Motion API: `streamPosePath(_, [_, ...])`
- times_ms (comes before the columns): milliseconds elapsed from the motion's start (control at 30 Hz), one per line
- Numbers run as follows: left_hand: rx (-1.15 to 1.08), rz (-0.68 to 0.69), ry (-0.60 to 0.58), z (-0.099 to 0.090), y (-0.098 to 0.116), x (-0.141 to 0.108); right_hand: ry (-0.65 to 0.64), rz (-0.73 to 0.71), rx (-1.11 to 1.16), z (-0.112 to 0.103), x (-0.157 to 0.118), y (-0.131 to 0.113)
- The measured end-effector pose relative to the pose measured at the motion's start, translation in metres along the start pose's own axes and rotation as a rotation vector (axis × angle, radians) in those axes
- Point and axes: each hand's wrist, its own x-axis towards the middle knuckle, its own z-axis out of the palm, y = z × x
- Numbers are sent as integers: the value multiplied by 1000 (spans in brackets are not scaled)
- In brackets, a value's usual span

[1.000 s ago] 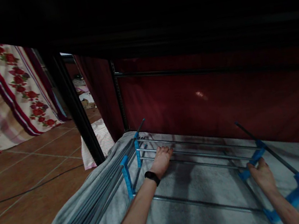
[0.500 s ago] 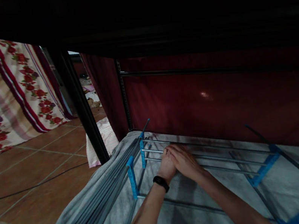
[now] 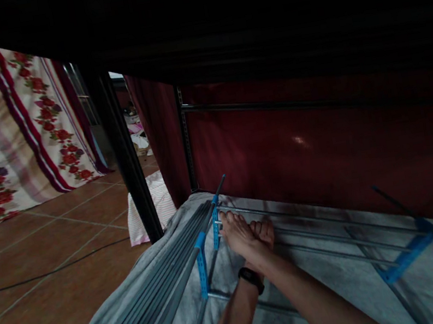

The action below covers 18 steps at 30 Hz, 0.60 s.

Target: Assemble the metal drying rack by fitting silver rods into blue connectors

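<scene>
A frame of thin grey metal rods (image 3: 321, 244) with blue plastic connectors (image 3: 202, 264) lies on a grey cloth. My left hand (image 3: 262, 234), with a black band on its wrist, is closed around a middle rod. Crossing over it, my right hand (image 3: 236, 231) has its fingers bent at the rods beside the far left blue connector (image 3: 215, 223); its palm side is hidden. Another blue connector (image 3: 409, 257) joins the rods at the right.
Many loose grey rods (image 3: 158, 288) lie in a bundle at the left. A black post (image 3: 129, 165) and a dark beam frame the space. Behind hangs a dark red sheet (image 3: 283, 162). A floral curtain (image 3: 20, 128) and tiled floor (image 3: 85, 222) are at the left.
My right hand has moved left over my left wrist to the blue connector. My left hand is now right of it, closed on a rod. The view has shifted slightly.
</scene>
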Motion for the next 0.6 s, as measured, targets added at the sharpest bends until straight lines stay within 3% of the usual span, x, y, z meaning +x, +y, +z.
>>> streamPosePath(200, [-149, 75, 56, 7, 2, -30, -49, -29, 50, 5, 39, 6])
streamPosePath(333, [-207, -98, 115, 20, -17, -74, -82, -32, 21, 11, 42, 12])
streamPosePath(367, [-205, -177, 187, 19, -26, -84, -88, -38, 16, 12, 42, 13])
streamPosePath(433, [-228, -431, 467, 10, -46, -92, -102, -53, 7, 13, 43, 14])
streamPosePath(500, [-292, -658, 687, -7, -67, -84, -112, -63, -7, 12, 44, 15])
streamPosePath(533, [-321, -712, 749, -17, -75, -74, -114, -66, -14, 12, 44, 14])
streamPosePath(600, [-435, -668, 773, -36, -89, -50, -113, -61, -20, 10, 43, 14])
